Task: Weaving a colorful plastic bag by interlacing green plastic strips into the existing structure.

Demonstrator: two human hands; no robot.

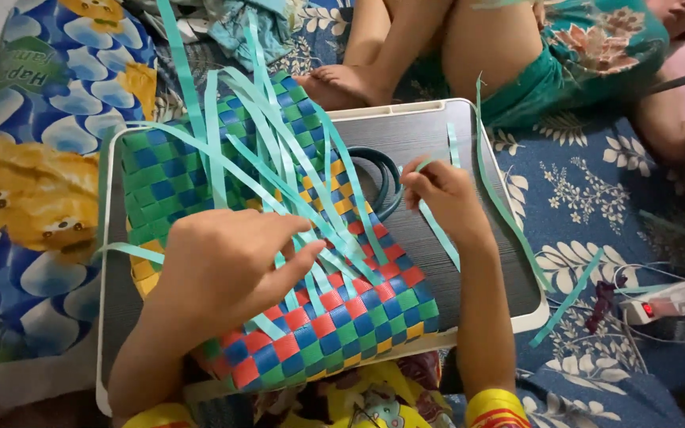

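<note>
A woven basket (342, 317) of green, blue, red and yellow plastic strips lies on its side on a grey lap tray (430, 135). Several loose teal strips (279, 143) stick out of its open end. My left hand (227, 265) presses flat on the basket's side, fingers spread over the teal strips. My right hand (445, 194) is just right of the basket and pinches one teal strip (438, 226) that runs down past my wrist.
Another person's bare legs and foot (342, 83) rest at the tray's far edge. A coiled teal band (382, 170) lies on the tray. A power strip with cables (660, 305) sits right on the floral blue bedsheet. A cartoon-print cushion (33, 174) lies left.
</note>
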